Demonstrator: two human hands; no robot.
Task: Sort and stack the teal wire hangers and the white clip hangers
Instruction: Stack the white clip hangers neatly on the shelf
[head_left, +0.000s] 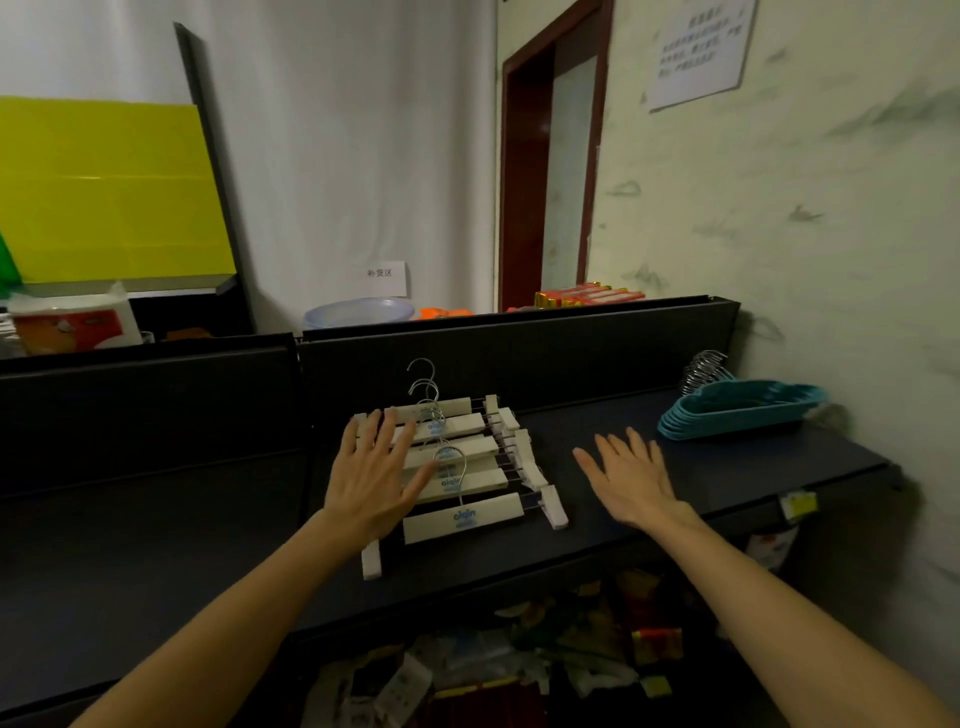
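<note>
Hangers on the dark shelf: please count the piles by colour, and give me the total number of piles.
Pile of white clip hangers: 1
Pile of teal wire hangers: 1
Total: 2 piles
The hangers in each pile overlap too much for a sure count of single ones.

Left hand (371, 475) and right hand (631, 480) outstretched, fingers (382, 431) spread.

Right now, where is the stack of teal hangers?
In the head view, the teal hangers lie stacked at the shelf's far right end by the wall, beyond the right hand.
</note>
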